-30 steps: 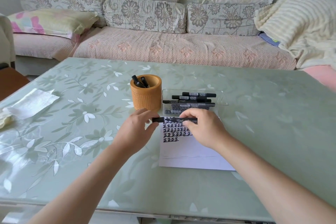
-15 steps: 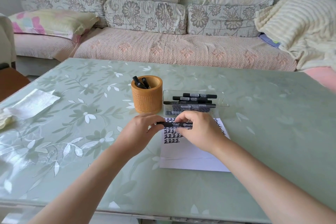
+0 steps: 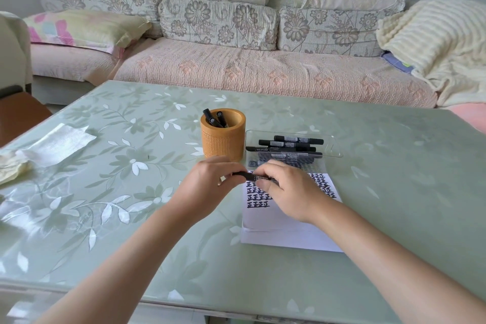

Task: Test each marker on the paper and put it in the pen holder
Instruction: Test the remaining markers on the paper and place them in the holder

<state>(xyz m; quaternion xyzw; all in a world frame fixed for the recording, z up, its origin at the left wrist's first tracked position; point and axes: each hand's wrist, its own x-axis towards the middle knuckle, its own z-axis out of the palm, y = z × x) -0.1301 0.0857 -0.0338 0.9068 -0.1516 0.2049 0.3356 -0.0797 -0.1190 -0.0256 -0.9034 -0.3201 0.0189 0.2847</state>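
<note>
Marker (image 3: 248, 176), black, is held level in the air between the two hands, just over the far edge of the paper (image 3: 278, 223). The left hand (image 3: 210, 187) pinches its left end with curled fingers and thumb, forearm reaching in from the near left. The right hand (image 3: 289, 192) grips the barrel from above, knuckles up and fingers curled down over it, hiding most of the marker's right part; its forearm comes in from the near right. The two hands are close together, almost touching.

One pen holder (image 3: 223, 139), a round orange-brown cup, stands on the desk (image 3: 394, 192) just beyond the left hand. Black marker ends stick out of it, two or three; the exact count is unclear. Just beyond the right hand lies one clear case (image 3: 334, 151) with four black markers (image 3: 289, 143) visible, lying sideways. The paper under the right hand bears rows of black test marks (image 3: 259, 198). Well off to the left of the left hand lies one crumpled white tissue (image 3: 57, 142).
</note>
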